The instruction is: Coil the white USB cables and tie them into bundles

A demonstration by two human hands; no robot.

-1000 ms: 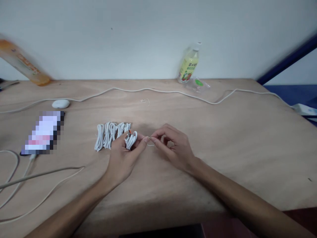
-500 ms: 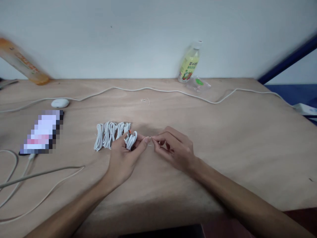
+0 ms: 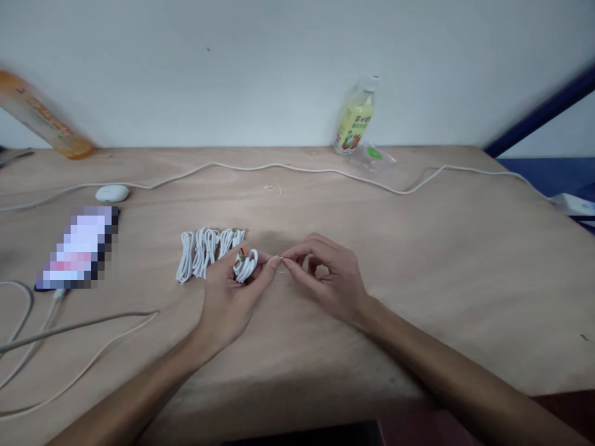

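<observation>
A coiled white cable (image 3: 246, 266) with an orange and dark bit at its top rests in my left hand (image 3: 232, 291), whose thumb and forefinger are pinched together. My right hand (image 3: 330, 272) meets it fingertip to fingertip, pinching a thin pale tie (image 3: 281, 270) that curves just below the fingertips. Partly behind my left hand, several bundled white cables (image 3: 199, 254) lie side by side on the wooden table (image 3: 418, 260).
Another thin tie (image 3: 274, 188) lies further back. A long white cable (image 3: 242, 167) crosses the table. At the left are a phone (image 3: 77, 248), a white case (image 3: 112, 193) and an orange bottle (image 3: 51, 124); a yellow bottle (image 3: 356, 121) stands by crumpled plastic (image 3: 374, 158).
My right hand's fingers have shifted slightly, with a wider gap showing behind the pinch. My left hand and the coiled cable have hardly moved.
</observation>
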